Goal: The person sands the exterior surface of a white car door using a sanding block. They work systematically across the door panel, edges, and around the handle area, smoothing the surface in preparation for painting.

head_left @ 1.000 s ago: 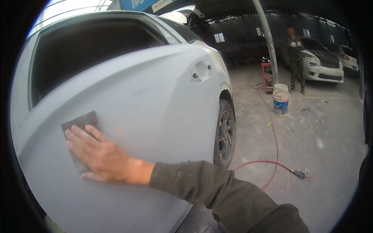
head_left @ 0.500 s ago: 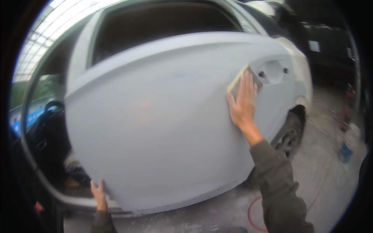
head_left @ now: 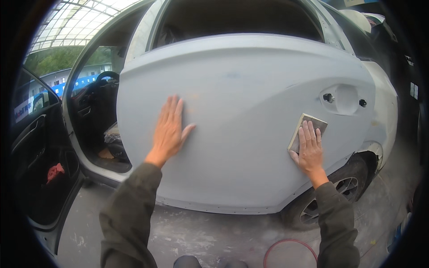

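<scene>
A grey, matte car rear door [head_left: 232, 152] stands broad in front of me, its surface smooth with faint bluish and tan patches. My left hand [head_left: 169, 127] lies flat on the door's left part, fingers stretched and thumb apart, holding nothing. Under the palm and fingers of my right hand [head_left: 309, 154] is a flat rectangular sanding block [head_left: 320, 123], pale along its edge, pressed against the panel. It sits tilted, below and left of the handle recess [head_left: 346, 99], which has a dark hole at each end. The block's middle is hidden by my fingers.
At left the front door [head_left: 35, 143] stands open, a red cloth [head_left: 55, 172] in its pocket. The rear wheel [head_left: 344, 187] is at lower right. A red hose [head_left: 286, 241] curls on the dusty concrete floor [head_left: 192, 232].
My left hand has gone from the door's lower left edge up onto its face. My right hand has slid the sanding block down, away from the handle recess. The view has shifted.
</scene>
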A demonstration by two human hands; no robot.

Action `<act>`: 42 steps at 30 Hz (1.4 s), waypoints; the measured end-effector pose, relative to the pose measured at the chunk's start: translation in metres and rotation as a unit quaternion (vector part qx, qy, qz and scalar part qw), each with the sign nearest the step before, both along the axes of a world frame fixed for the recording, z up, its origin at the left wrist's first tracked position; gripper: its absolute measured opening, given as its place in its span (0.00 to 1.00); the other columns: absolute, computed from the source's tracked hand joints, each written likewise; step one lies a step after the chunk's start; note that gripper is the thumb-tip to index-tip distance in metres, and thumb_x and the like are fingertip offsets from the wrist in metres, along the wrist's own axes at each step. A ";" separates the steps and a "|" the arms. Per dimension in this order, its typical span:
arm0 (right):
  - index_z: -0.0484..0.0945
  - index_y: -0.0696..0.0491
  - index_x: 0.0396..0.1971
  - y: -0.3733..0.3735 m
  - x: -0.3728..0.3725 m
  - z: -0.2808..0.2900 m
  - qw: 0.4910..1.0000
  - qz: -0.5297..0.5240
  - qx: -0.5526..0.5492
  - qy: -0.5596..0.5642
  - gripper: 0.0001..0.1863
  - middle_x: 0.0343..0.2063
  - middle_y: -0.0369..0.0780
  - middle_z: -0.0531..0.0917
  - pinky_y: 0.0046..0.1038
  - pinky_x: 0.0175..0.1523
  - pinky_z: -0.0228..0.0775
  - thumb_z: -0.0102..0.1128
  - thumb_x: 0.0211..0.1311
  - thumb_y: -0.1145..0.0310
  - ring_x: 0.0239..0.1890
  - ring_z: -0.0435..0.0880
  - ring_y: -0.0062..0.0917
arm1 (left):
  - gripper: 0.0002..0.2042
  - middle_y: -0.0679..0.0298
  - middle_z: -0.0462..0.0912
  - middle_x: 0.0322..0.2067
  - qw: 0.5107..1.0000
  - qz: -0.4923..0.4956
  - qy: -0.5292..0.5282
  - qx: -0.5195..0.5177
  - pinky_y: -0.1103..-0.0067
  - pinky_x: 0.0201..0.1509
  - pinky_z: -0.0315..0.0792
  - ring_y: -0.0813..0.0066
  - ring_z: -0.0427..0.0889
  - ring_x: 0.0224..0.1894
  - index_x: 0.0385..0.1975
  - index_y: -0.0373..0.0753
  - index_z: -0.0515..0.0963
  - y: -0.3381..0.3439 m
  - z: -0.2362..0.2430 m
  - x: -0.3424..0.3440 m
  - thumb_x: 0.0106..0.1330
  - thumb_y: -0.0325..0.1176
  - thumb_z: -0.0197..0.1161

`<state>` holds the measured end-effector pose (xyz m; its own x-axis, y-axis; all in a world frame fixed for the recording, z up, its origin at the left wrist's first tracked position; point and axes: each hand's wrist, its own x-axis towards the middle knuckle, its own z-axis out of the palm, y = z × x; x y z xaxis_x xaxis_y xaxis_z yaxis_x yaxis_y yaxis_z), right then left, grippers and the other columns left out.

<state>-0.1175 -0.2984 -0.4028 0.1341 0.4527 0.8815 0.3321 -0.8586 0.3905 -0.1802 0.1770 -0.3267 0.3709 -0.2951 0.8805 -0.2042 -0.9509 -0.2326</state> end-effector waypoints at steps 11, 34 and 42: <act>0.60 0.55 0.75 0.004 0.010 -0.003 0.999 0.027 0.022 -0.024 0.54 0.76 0.48 0.64 0.50 0.83 0.41 0.74 0.48 0.53 0.80 0.59 0.44 | 0.43 0.47 0.47 0.81 0.998 -0.016 -0.063 0.000 0.58 0.85 0.40 0.49 0.43 0.83 0.79 0.30 0.50 -0.034 0.034 0.046 0.71 0.47 0.62; 0.60 0.60 0.73 0.000 0.013 -0.006 0.999 -0.006 0.012 -0.033 0.47 0.75 0.53 0.65 0.54 0.83 0.41 0.64 0.55 0.55 0.78 0.60 0.50 | 0.44 0.45 0.51 0.79 0.993 -0.084 -0.081 -0.033 0.57 0.84 0.45 0.47 0.47 0.82 0.77 0.29 0.55 -0.063 0.035 0.053 0.69 0.51 0.66; 0.60 0.60 0.73 0.010 0.015 -0.008 0.999 -0.002 0.018 -0.028 0.49 0.74 0.54 0.65 0.55 0.82 0.44 0.66 0.51 0.56 0.78 0.60 0.51 | 0.50 0.44 0.47 0.80 0.996 -0.078 -0.043 0.002 0.56 0.84 0.43 0.44 0.44 0.83 0.78 0.31 0.51 -0.030 -0.060 0.039 0.63 0.49 0.72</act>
<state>-0.1026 -0.2889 -0.4113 0.0862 0.4196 0.9036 0.3077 -0.8738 0.3765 -0.1415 0.1467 -0.3871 0.2438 -0.3464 0.9059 -0.3286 -0.9083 -0.2589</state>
